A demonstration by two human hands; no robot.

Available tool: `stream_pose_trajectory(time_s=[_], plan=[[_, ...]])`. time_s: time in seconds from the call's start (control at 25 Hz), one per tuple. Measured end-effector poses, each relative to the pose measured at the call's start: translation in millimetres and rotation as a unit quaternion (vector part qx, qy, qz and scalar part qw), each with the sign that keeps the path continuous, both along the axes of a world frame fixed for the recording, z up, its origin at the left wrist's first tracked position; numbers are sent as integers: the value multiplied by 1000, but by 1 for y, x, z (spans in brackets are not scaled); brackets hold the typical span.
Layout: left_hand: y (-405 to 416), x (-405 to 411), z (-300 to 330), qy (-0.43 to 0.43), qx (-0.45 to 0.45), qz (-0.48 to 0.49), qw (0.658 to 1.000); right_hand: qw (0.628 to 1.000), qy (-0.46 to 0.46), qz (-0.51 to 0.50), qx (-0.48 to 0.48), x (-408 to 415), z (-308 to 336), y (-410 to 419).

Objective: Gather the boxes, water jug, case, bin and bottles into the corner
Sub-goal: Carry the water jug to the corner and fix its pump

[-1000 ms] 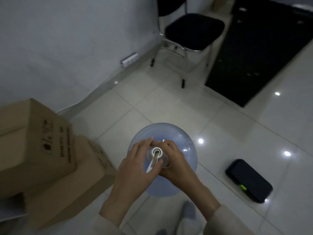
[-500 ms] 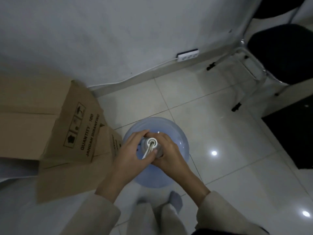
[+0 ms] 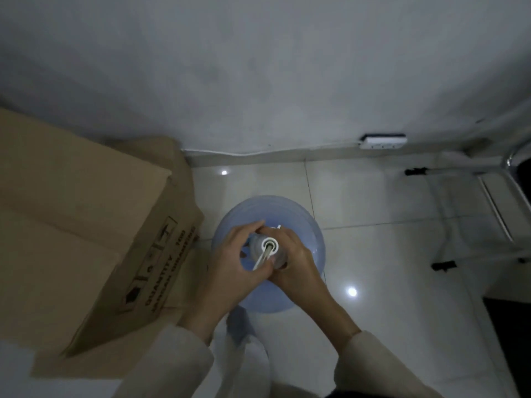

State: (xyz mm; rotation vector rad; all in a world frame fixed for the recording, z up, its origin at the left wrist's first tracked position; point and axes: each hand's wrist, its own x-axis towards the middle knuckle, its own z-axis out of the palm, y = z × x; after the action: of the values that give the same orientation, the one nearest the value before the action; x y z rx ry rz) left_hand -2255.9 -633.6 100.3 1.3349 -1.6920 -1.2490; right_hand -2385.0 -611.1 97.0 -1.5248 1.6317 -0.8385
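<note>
Room: dim; grey wall [image 3: 258, 67] across the top, glossy white tiled floor [image 3: 373, 202] below, a skirting strip where they meet.
Cardboard boxes: a large brown box [image 3: 71, 225] fills the left side, its printed side panel facing right; it sits on a second, lower box [image 3: 184, 282] whose edge shows beneath it. Both are against the wall at the floor's left edge.
Water jug: a translucent blue water jug [image 3: 301, 225], seen from above, upright on the floor just right of the boxes, near the wall. Whether it touches the boxes cannot be told.
Chair: chrome legs with black feet [image 3: 459, 173] at the right edge, well apart from the jug.
Sleeves: pale sleeves [image 3: 373, 363] at the bottom edge.
Left hand: left hand [image 3: 230, 271] curled round the jug's neck from the left, fingers wrapped over it.
Right hand: right hand [image 3: 296, 262] gripping the same neck from the right; the two hands are together and touching.
Power strip: white power strip [image 3: 383, 141] at the wall base, upper right, its white cable running left along the skirting.
Jug mouth: white ring [image 3: 270, 245] between the hands, a thin white tube slanting down from it.
</note>
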Motion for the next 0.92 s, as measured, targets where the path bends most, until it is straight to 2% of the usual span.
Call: stream_pose_trajectory(time_s=[0.24,0.4,0.56,0.72,0.84,0.92], plan=[[-108,4,-16,15,28,-2,999,999,-23,-43,3,18,-14,-106],[-162,8,-37,2,51,53,997,999,-14,28,43,26,-41,-173],[-197,8,-50,-6,86,84,993,997,-5,52,54,28,-65,-216],[-218,10,-59,-12,114,124,986,989,-60,56,121,29,-61,-239],[-229,11,-56,-2,115,146,982,983,25,93,154,33,-54,-258],[-236,10,-52,-12,113,153,982,987,29,79,138,34,-52,-269]])
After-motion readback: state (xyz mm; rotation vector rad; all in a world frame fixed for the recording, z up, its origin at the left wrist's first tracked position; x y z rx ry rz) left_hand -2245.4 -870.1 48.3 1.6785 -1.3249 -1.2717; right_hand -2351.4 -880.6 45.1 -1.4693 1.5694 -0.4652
